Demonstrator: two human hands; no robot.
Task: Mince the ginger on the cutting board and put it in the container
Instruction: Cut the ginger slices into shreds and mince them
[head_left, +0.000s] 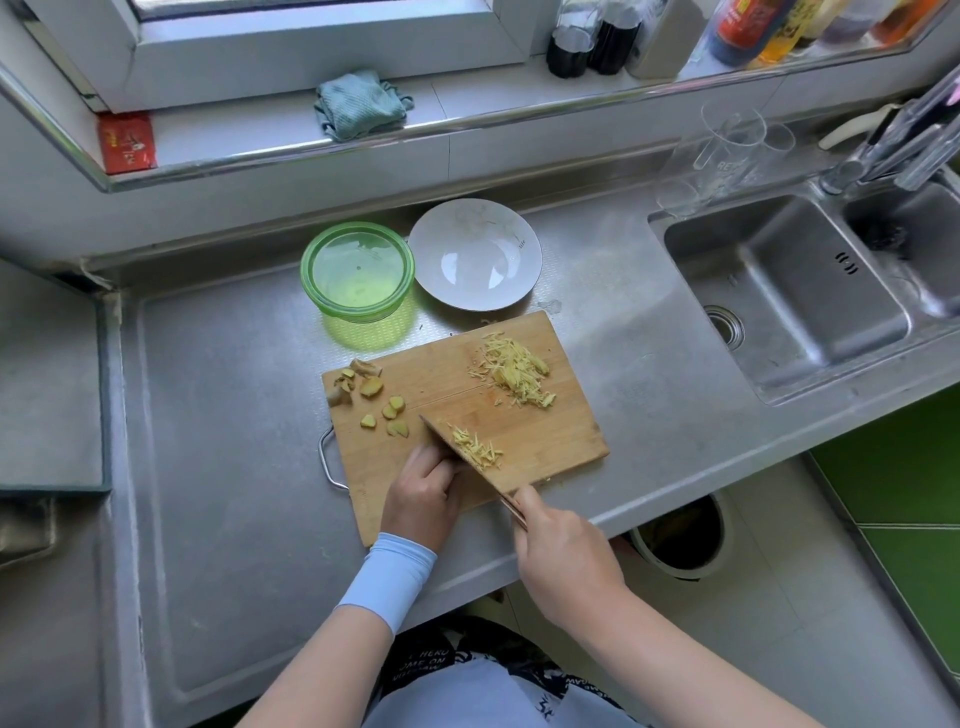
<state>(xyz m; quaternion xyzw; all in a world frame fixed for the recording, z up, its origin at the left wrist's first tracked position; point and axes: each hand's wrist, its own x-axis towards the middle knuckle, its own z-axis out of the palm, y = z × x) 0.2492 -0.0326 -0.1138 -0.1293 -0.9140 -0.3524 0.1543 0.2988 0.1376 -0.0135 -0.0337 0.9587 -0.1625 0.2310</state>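
Yellow ginger shreds (475, 447) lie just ahead of the left hand (423, 499), against the flat of the knife (488, 475). The right hand (563, 556) wraps the knife's handle in a full fist, with the blade angled across the near part of the cutting board (545, 431). The left hand's fingers are curled with the knuckles close to the blade. Whether they pin a piece of ginger underneath I cannot tell, as the blade hides it.

A larger shredded pile (517, 371) sits well beyond the right hand, and thick ginger slices (374, 387) lie beyond and outside the left hand. The green container (363, 312) stands past the board's far edge, empty as far as I can see, beside a white plate (478, 254).

The step looks like cutting slices into shreds, so the mincing is only partly done. To do it well, keep the left fingertips tucked behind the knuckles, let the blade ride against them, and walk the hand back in small, even steps. Then gather the shreds crosswise and rock the knife through them.
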